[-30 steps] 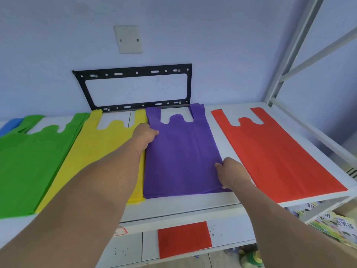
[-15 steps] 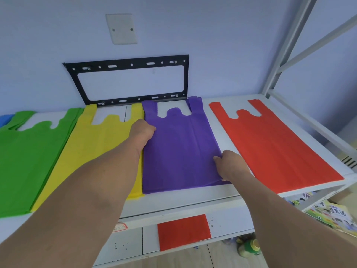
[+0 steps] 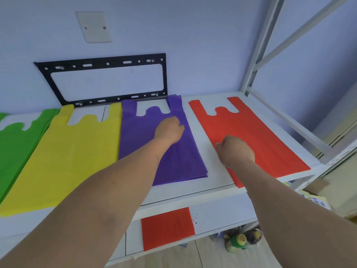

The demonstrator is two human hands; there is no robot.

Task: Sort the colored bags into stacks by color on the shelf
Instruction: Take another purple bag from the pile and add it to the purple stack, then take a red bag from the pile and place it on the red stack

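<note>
light: bright, even, soft shadows | focus: slightly soft — no glare | edges: wide-angle bending

Only blurred, unreadable characters on a booklet [image 3: 316, 202].

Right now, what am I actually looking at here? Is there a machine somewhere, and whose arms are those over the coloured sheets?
There is no machine. The picture comes from a wide-angle camera worn on a person's head, looking forward and down, so the two bare arms are that person's own.

On the white shelf lie flat stacks of bags, sorted by colour. From left to right they are the green stack, the yellow stack, the purple stack and the red stack.

The left hand rests on the purple stack with its fingers curled. The right hand rests on the near left part of the red stack, also curled. Whether either one pinches the cloth I cannot tell.

A red sheet lies on the shelf below, and a black metal bracket hangs on the wall behind.
</note>
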